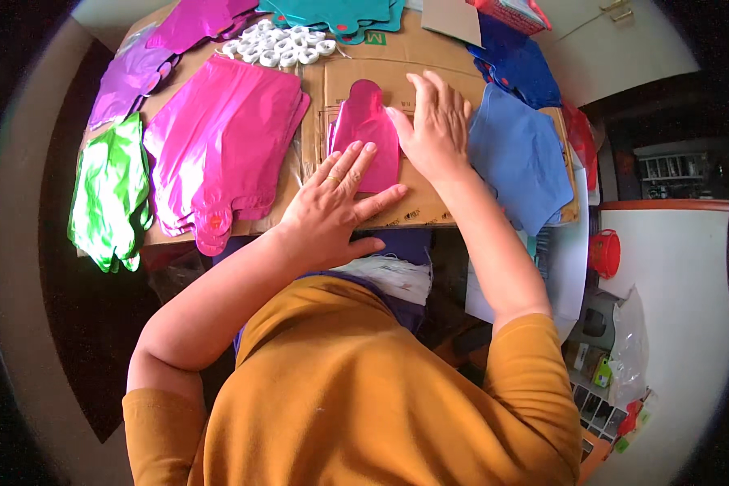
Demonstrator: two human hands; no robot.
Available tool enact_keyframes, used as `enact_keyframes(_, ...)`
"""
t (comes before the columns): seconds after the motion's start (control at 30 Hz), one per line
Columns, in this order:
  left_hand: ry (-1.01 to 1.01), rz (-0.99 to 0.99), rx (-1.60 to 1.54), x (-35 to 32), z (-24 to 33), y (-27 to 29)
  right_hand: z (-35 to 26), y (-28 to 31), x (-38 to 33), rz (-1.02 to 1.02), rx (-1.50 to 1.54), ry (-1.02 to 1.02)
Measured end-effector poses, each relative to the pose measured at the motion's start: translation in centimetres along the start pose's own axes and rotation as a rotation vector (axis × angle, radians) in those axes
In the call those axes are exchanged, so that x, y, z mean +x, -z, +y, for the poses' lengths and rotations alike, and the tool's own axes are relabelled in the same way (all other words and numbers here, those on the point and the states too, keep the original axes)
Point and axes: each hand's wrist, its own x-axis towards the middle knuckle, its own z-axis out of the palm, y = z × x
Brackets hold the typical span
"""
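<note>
A folded piece of shiny pink foil, narrow with a rounded darker tab at its far end, lies flat on the cardboard in front of me. My left hand rests on its near left part, fingers stretched out and thumb apart. At the foil's right edge is my right hand, its fingers raised and spread, the thumb beside the foil. Neither hand grips anything. To the left lies a broad stack of flat pink foil pieces with rounded tabs at the near end.
Green foil, lilac foil and purple foil ring the left side. Teal pieces and white ribbon rolls are at the back. Blue foil and dark blue foil lie right. A red basket stands beyond.
</note>
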Motion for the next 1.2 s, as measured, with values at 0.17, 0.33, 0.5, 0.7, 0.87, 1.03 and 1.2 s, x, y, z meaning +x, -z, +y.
enact_keyframes(0.17, 0.011, -0.026, 0.044, -0.1, 0.0, -0.2, -1.4, 3.3, -2.9, -0.151, 0.360, 0.326)
enact_keyframes(0.33, -0.020, 0.080, -0.140, -0.3, -0.6, 0.3, -1.5, 3.2, -4.2, -0.332, 0.402, 0.269)
enact_keyframes(0.5, -0.021, 0.126, -0.518, 0.2, -4.2, 1.1, -1.4, 2.8, -4.2, -0.318, 0.390, 0.287)
enact_keyframes(0.7, -0.064, 0.254, -0.207, 0.8, -6.7, 0.8, -1.6, 3.2, -4.6, -0.350, 0.339, 0.250)
enact_keyframes(0.87, -0.044, 0.258, -0.180, 0.8, -6.4, 0.8, -0.8, 3.4, -4.2, -0.366, 0.362, 0.178)
enact_keyframes(1.03, -0.042, 0.195, -0.157, 0.2, -5.7, 1.0, -0.2, 4.0, -5.0, -0.420, 0.370, 0.251)
enact_keyframes(1.2, -0.086, 0.158, -0.151, -3.3, -2.4, 1.7, -1.8, 7.1, -8.1, -0.479, 0.387, 0.314)
